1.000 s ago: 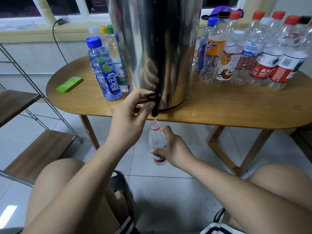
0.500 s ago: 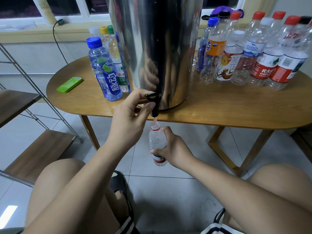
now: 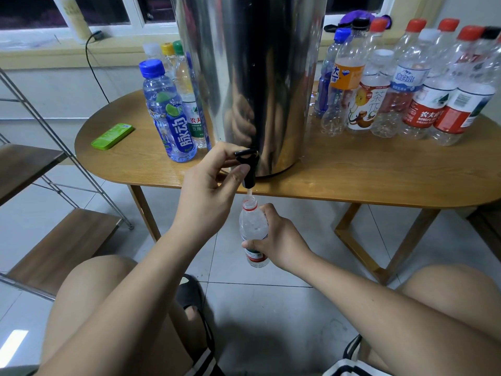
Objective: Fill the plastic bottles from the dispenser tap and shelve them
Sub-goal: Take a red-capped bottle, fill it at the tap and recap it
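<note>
A tall steel dispenser (image 3: pixel 252 77) stands on the wooden table (image 3: pixel 352 175), its black tap (image 3: pixel 248 166) hanging over the front edge. My left hand (image 3: pixel 208 185) grips the tap lever. Below the spout my right hand (image 3: pixel 279 240) holds a small clear plastic bottle (image 3: pixel 253 226) upright, uncapped, its red-ringed mouth right under the tap. A thin stream of water runs into it. A blue-capped bottle (image 3: pixel 168 115) stands left of the dispenser with others behind it. Several capped bottles (image 3: pixel 406 85) crowd the table's right side.
A green flat box (image 3: pixel 112 136) lies on the table's left end. A metal-framed rack with wooden shelves (image 3: pixel 54 240) stands at the left. My bare knees and a black slipper (image 3: pixel 191 297) are below on the tiled floor. A black cable (image 3: pixel 95 66) hangs from the windowsill.
Almost nothing has moved. Both hands stay in place at the tap and bottle while water keeps running.
</note>
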### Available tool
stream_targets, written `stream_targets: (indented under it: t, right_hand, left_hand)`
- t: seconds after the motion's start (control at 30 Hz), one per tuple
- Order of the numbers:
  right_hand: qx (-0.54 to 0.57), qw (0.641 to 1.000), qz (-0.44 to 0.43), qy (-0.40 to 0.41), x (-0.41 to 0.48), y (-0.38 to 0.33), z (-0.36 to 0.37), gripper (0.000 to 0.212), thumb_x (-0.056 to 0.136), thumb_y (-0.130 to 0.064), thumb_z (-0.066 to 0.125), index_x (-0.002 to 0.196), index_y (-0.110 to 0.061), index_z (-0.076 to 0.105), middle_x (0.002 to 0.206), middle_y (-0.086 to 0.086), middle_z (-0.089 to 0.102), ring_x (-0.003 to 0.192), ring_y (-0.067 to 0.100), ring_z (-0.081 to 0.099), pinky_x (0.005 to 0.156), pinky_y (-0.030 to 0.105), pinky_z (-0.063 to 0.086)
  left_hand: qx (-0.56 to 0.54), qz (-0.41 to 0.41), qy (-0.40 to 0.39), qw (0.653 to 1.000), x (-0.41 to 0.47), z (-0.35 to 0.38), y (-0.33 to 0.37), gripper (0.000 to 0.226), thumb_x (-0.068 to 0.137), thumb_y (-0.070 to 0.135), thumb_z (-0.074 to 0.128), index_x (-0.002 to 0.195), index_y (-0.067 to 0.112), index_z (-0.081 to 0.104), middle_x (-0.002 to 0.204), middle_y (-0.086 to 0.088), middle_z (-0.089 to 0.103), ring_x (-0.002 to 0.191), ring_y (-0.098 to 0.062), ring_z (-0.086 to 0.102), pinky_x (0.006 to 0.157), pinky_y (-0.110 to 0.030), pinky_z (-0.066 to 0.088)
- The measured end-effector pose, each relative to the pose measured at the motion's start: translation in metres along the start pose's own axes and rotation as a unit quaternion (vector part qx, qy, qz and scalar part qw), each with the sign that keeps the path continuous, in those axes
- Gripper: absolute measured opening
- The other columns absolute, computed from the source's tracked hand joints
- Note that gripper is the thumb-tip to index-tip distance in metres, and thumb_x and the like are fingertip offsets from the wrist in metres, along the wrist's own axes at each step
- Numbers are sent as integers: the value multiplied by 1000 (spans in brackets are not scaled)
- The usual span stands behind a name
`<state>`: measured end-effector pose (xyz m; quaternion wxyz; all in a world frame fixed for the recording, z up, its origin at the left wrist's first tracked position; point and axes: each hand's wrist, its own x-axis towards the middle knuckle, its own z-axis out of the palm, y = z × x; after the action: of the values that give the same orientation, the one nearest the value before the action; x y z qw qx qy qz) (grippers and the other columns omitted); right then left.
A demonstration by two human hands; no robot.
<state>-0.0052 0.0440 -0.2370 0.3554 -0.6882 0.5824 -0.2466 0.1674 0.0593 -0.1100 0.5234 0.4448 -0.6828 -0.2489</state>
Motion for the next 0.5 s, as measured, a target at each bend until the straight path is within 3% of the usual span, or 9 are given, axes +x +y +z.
stream_targets:
  t: [0.27, 0.5]
  right_hand:
    - [3, 1000, 1, 0, 0, -1, -1, 70, 75, -49, 91, 125, -38, 42, 119, -7, 69, 106, 22, 67, 93, 46, 60]
    - [2, 1000, -2, -3, -1, 0, 0, 72, 76, -48, 92, 127, -36, 42, 120, -7, 69, 107, 22, 67, 93, 44, 60]
  left_hand:
    - [11, 5, 1, 1000, 0, 0, 1, 15, 108, 6, 66, 121, 12, 69, 110, 3, 77, 104, -15, 73, 87, -44, 58]
    - [10, 2, 1, 1000, 2, 0, -1, 16, 107, 11, 66, 122, 14, 68, 116, 1, 79, 105, -18, 73, 89, -50, 58]
